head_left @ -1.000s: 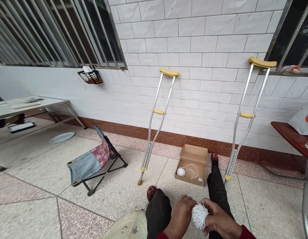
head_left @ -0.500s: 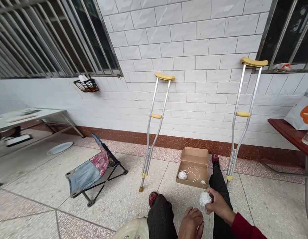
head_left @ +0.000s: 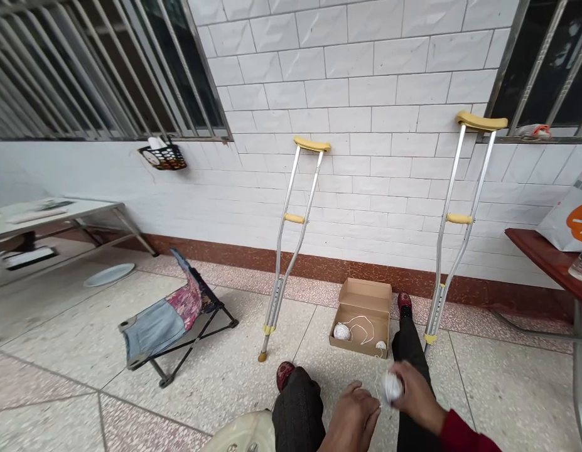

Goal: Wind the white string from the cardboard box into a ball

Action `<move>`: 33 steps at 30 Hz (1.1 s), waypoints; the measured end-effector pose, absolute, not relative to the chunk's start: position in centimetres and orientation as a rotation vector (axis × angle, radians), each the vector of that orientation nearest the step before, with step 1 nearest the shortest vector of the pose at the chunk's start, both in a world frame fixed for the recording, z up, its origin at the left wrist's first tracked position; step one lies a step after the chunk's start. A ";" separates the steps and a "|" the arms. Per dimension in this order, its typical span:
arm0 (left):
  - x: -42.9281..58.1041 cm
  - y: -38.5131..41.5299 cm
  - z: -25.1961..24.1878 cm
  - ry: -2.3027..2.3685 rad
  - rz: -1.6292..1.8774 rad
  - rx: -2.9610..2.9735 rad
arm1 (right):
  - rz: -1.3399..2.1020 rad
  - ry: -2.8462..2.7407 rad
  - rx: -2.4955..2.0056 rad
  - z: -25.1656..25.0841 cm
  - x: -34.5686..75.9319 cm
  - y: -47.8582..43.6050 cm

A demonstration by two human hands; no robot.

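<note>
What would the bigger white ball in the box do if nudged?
The bigger white ball would probably roll, being round. The cardboard box has walls that would likely stop it. The loose strand beside it looks limp, so it may tangle.

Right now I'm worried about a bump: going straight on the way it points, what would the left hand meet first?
Aside from the thin thread beside it, the left hand would probably meet the ball of yarn in the right hand first, though depth is unclear and it might pass under or over.
</note>
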State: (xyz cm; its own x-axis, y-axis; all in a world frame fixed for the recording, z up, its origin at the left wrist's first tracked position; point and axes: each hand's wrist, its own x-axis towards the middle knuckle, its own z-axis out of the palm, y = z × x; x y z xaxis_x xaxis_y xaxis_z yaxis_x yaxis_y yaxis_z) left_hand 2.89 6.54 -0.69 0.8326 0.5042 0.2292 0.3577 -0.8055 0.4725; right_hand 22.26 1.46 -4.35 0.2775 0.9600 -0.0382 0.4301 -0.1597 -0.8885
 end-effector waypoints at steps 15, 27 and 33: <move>3.6 5.1 -5.8 0.725 0.486 2.417 | 1.342 -0.625 -1.327 4.2 23.0 2.9; 2.8 5.6 -6.8 0.749 0.462 2.586 | 1.008 -0.913 -1.530 3.8 22.5 5.1; 2.8 6.6 -4.2 0.654 0.655 2.727 | 0.825 -1.279 -1.818 -2.7 20.7 3.2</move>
State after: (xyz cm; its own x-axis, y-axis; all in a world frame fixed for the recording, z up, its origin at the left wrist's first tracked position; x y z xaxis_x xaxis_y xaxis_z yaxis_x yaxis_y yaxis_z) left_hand 2.81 6.55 -4.19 0.7969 0.4815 0.3648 0.3637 -0.8646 0.3467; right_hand 20.68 3.16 -2.68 0.2919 0.9529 -0.0825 0.4681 -0.2175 -0.8565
